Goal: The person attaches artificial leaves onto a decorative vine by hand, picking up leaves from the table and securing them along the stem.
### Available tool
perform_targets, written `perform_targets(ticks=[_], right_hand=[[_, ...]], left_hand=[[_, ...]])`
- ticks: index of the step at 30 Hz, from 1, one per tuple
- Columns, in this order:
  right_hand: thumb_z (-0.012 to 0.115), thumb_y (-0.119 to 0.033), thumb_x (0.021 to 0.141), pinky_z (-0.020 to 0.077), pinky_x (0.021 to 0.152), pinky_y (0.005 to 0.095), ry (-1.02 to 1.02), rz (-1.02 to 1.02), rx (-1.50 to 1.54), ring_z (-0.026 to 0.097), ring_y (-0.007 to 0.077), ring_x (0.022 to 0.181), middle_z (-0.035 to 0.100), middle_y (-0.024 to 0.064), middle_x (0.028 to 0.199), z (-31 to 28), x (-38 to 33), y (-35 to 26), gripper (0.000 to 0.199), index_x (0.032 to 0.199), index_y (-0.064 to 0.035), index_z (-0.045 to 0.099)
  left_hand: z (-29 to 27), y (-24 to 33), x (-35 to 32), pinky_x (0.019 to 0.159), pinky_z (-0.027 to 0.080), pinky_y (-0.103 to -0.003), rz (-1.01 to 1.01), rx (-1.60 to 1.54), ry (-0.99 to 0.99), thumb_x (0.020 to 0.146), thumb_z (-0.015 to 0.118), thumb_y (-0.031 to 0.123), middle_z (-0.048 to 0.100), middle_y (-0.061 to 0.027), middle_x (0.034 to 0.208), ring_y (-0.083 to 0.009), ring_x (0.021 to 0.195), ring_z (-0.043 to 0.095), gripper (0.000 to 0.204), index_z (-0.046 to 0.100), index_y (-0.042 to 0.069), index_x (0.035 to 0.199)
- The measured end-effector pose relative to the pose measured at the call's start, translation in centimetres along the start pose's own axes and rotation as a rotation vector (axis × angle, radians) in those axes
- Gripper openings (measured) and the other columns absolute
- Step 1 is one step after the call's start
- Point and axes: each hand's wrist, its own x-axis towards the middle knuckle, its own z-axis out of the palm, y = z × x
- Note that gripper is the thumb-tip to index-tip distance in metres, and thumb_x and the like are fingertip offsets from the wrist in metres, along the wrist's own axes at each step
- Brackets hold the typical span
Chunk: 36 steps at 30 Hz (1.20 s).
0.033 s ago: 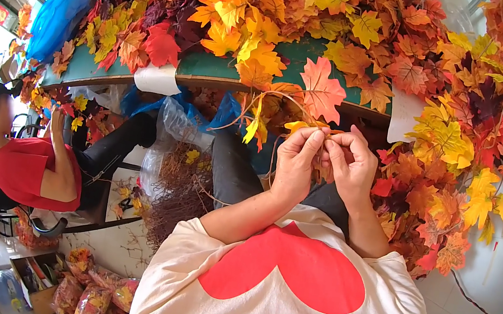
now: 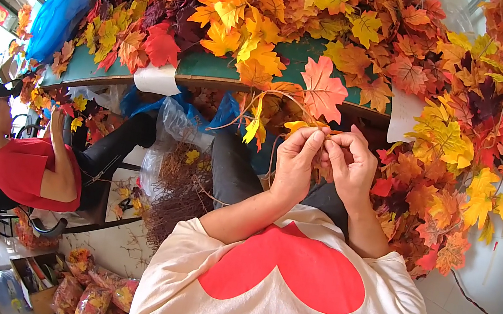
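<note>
My left hand (image 2: 296,164) and my right hand (image 2: 351,167) meet in front of my chest, each with thumb and fingers pinched together. Between them they hold an artificial maple leaf garland; its thin brown stem (image 2: 292,100) loops up and to the left of my fingers. A pinkish-orange leaf (image 2: 323,90) stands up from it above my hands, and a yellow leaf (image 2: 255,120) hangs to the left. The exact spot gripped is hidden by my fingertips.
A green table (image 2: 213,67) bears heaped autumn leaves (image 2: 249,0), which spill down on the right. Brown bare stems (image 2: 178,191) stand beside my left leg. A person in red (image 2: 34,173) sits at left. Bagged leaves (image 2: 91,305) lie on the floor.
</note>
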Motion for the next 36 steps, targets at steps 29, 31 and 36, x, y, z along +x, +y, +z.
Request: perform_targets(ticks=[29, 31, 36], right_hand=[[0.064, -0.013, 0.077, 0.0389, 0.090, 0.0381, -0.120, -0.034, -0.031, 0.060, 0.0222, 0.067, 0.064, 0.0063, 0.071, -1.5, 3.5, 0.3, 0.010, 0.075, -0.0038, 0.060], [0.063, -0.013, 0.078, 0.0380, 0.091, 0.0378, -0.105, 0.000, 0.003, 0.060, 0.0220, 0.069, 0.064, 0.0064, 0.070, -1.7, 4.0, 0.1, 0.011, 0.074, -0.0037, 0.060], [0.064, -0.008, 0.077, 0.0438, 0.066, 0.0283, -0.038, 0.033, 0.054, 0.056, 0.0168, 0.068, 0.063, 0.0063, 0.072, -2.1, 4.7, -0.1, 0.009, 0.074, -0.0011, 0.059]], left_hand=[[-0.3, 2.5, 0.2, 0.071, 0.046, -0.023, -0.194, 0.177, -0.201, 0.092, 0.045, 0.010, 0.056, -0.0029, 0.090, -0.0096, 0.077, 0.054, 0.037, 0.042, 0.005, 0.129], [0.1, 3.0, -0.1, 0.074, 0.044, -0.024, -0.238, 0.041, -0.218, 0.093, 0.042, 0.010, 0.057, -0.0044, 0.091, -0.0110, 0.082, 0.053, 0.036, 0.040, 0.002, 0.129], [-0.8, 3.0, -0.7, 0.083, 0.044, -0.028, -0.244, 0.210, -0.265, 0.088, 0.053, 0.011, 0.059, -0.0062, 0.092, -0.0169, 0.093, 0.058, 0.039, 0.036, 0.004, 0.123]])
